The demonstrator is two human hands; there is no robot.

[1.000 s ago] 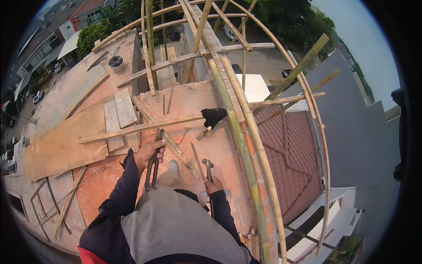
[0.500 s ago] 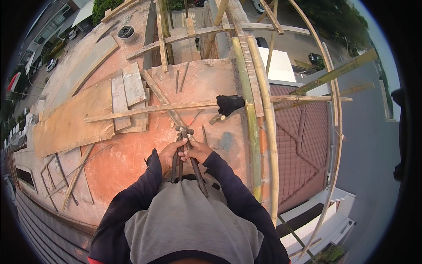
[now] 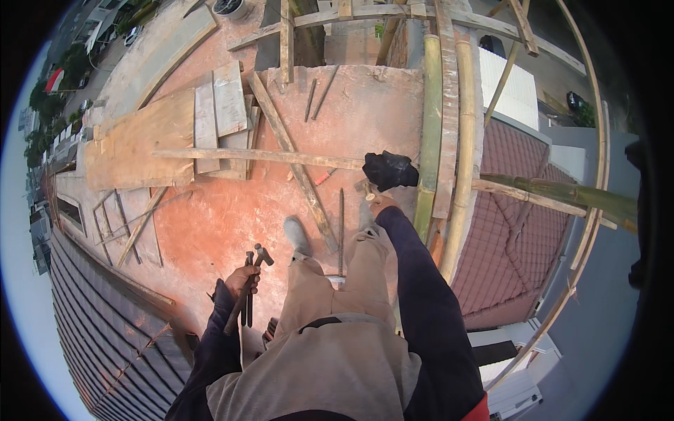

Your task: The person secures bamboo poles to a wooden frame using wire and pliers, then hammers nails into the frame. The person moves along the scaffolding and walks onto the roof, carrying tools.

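My left hand (image 3: 241, 278) is closed around the dark handle of a hammer (image 3: 261, 257), held low at the left of my legs. A second dark tool (image 3: 249, 310), perhaps pincers, hangs in the same grip. Reaching forward and down, my right hand (image 3: 381, 203) closes on the end of a short wooden-handled tool (image 3: 369, 196). Its head is partly hidden, so the exact kind is unclear. Just beyond it, a black crumpled bag (image 3: 390, 170) lies against the bamboo rail and over the end of a long wooden batten (image 3: 267, 156).
Boots (image 3: 297, 235) stand on the reddish slab. A plank (image 3: 291, 158) and a thin dark rod (image 3: 341, 228) lie ahead. Plywood (image 3: 140, 144) and boards are at left. Bamboo poles (image 3: 427, 140) line the right edge above a tiled roof (image 3: 502, 238). An opening lies beyond the slab.
My hands, together on the tools before, have parted. The left carries the hammer and second tool down to the left; the right has reached forward to the wooden-handled tool. The view has shifted.
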